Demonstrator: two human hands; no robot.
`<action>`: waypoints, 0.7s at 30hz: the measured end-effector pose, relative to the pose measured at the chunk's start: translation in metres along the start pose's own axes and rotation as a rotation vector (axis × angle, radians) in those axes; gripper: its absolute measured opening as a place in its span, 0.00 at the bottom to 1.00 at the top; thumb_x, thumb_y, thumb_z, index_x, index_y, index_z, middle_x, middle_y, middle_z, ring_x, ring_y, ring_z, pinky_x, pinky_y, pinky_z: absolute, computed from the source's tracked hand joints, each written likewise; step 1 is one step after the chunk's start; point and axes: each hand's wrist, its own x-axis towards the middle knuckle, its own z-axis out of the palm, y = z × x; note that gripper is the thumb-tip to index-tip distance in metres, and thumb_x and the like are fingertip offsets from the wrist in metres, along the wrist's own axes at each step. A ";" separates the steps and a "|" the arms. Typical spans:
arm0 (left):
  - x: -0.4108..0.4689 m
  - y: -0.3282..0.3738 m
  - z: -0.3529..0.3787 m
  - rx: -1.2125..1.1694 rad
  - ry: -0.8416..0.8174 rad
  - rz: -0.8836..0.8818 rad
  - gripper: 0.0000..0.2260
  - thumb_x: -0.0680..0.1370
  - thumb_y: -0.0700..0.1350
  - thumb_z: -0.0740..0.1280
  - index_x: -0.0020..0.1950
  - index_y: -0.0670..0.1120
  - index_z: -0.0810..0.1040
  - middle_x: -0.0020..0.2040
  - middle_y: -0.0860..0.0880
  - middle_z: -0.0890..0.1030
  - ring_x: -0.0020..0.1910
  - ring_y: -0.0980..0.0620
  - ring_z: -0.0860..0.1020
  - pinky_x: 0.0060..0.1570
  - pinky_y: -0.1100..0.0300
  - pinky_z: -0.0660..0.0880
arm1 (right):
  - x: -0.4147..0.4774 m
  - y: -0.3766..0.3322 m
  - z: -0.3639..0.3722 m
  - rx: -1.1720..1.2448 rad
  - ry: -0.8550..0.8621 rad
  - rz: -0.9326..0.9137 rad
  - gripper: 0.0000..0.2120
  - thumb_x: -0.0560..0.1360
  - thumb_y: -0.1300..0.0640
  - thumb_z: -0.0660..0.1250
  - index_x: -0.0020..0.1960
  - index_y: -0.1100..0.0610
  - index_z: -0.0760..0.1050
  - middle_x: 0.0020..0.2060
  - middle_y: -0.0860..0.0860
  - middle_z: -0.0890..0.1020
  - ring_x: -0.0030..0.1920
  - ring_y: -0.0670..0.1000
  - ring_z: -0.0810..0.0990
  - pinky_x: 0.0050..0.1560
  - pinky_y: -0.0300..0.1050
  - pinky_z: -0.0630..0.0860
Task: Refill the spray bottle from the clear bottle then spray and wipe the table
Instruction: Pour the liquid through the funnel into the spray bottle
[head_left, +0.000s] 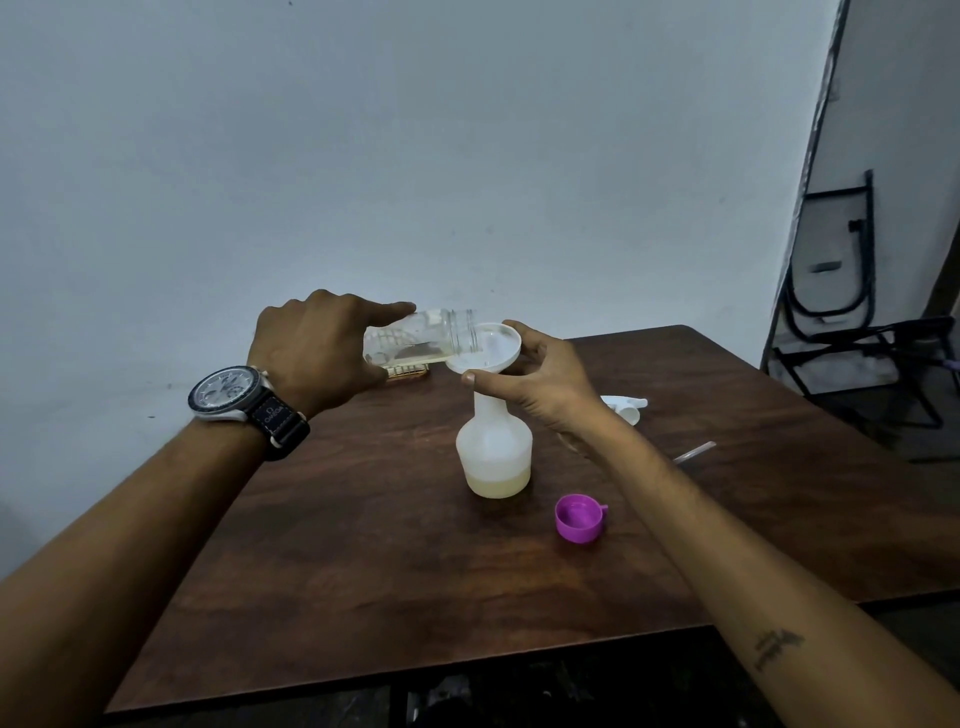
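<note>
Purple cap (579, 518) sits nearest on the desk (363, 545). Just behind it the spray bottle (493, 447) stands mid-desk, a bit of yellowish liquid inside. Right hand (540, 382) pinches the funnel (498, 340) on its neck, and left hand (317, 348) grips the clear bottle (415, 338), tipped sideways into the funnel.

Two bare forearms enter from the near edge, with no sleeves in view on either, and end in the left hand (317, 343) and the right hand (545, 379). The left wrist wears a round wristwatch (231, 392) with a silver metal case, dark bezel and pale grey dial with small subdials. Its dark woven fabric strap (278, 415) carries small white "OMEGA" lettering. The right forearm, near right, bears a small dark tattoo (776, 647), too blurred to read.
</note>
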 end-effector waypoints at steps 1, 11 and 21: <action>0.000 0.000 0.000 -0.002 0.001 -0.002 0.28 0.72 0.60 0.72 0.71 0.71 0.69 0.45 0.49 0.82 0.44 0.44 0.80 0.36 0.57 0.67 | 0.000 -0.001 0.000 0.001 -0.003 -0.001 0.21 0.65 0.60 0.85 0.56 0.52 0.84 0.54 0.50 0.88 0.58 0.52 0.85 0.64 0.59 0.80; -0.001 0.001 -0.002 -0.005 -0.010 -0.009 0.28 0.73 0.60 0.71 0.71 0.71 0.68 0.45 0.51 0.82 0.44 0.45 0.81 0.35 0.58 0.68 | 0.004 0.005 -0.002 -0.003 -0.016 0.008 0.26 0.65 0.58 0.85 0.61 0.51 0.83 0.55 0.49 0.87 0.58 0.51 0.86 0.62 0.56 0.82; 0.000 0.001 -0.003 -0.014 -0.018 -0.012 0.28 0.73 0.62 0.70 0.71 0.72 0.67 0.49 0.50 0.83 0.47 0.44 0.81 0.38 0.57 0.70 | 0.003 0.003 -0.002 0.014 -0.029 -0.009 0.21 0.66 0.61 0.84 0.57 0.55 0.83 0.53 0.52 0.88 0.54 0.53 0.86 0.53 0.51 0.83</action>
